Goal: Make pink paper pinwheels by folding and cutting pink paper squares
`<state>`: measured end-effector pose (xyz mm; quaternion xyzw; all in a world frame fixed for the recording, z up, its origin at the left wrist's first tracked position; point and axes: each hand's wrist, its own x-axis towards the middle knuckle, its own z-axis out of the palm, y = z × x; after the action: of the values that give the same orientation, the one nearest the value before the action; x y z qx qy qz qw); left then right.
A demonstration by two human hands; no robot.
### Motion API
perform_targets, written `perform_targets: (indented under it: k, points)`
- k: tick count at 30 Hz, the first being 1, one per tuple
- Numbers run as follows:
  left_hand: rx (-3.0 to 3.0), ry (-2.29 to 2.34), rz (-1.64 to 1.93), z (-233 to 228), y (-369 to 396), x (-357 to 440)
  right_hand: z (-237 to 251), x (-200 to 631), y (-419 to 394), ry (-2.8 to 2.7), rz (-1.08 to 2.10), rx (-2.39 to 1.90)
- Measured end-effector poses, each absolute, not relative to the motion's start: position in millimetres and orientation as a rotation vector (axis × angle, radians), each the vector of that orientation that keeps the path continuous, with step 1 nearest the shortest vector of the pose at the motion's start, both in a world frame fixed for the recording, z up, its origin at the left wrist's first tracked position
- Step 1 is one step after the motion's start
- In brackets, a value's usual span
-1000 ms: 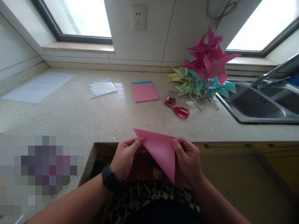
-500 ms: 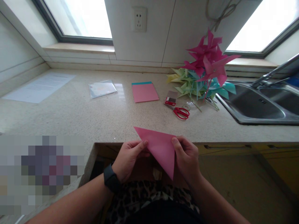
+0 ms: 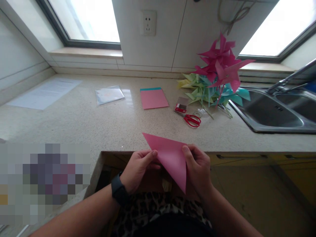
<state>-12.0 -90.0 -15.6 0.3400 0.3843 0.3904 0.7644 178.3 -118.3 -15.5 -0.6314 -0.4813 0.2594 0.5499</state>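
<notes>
A pink sheet of paper (image 3: pixel 170 158), folded into a triangle, is held in front of the counter's front edge. My left hand (image 3: pixel 139 168) pinches its long slanting edge between thumb and fingers. On the opposite side, my right hand (image 3: pixel 197 166) grips the corner near the top right, thumb on the front face. One point of the triangle aims up and left, another hangs down between my hands. Beyond it on the counter lie red-handled scissors (image 3: pixel 192 120), a small red-and-clear box (image 3: pixel 181 106) and a stack of pink paper squares (image 3: pixel 154 98) with a blue strip at the back edge.
Several paper pinwheels (image 3: pixel 219 65) in pink, green, yellow and blue are heaped beside the steel sink (image 3: pixel 276 112). A clear packet (image 3: pixel 110 94) and a printed sheet (image 3: pixel 44 93) lie left on the counter (image 3: pixel 111 128). The lower left is blurred out.
The view has shifted slightly. Both hands keep their hold on the pink paper, whose lower point sits a little lower and further right.
</notes>
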Motion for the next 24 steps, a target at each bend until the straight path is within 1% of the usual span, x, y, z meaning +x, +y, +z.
perform_targets:
  k: [13, 24]
  points:
    - [0.777, 0.857, 0.822, -19.4, -92.3, -11.4, -22.0, 178.6, -119.1, -1.143, 0.633, -1.476]
    - [0.766, 0.841, 0.743, -17.1, -92.8, -10.2, -15.5, 174.1, -117.4, -1.12, 0.6, -1.468]
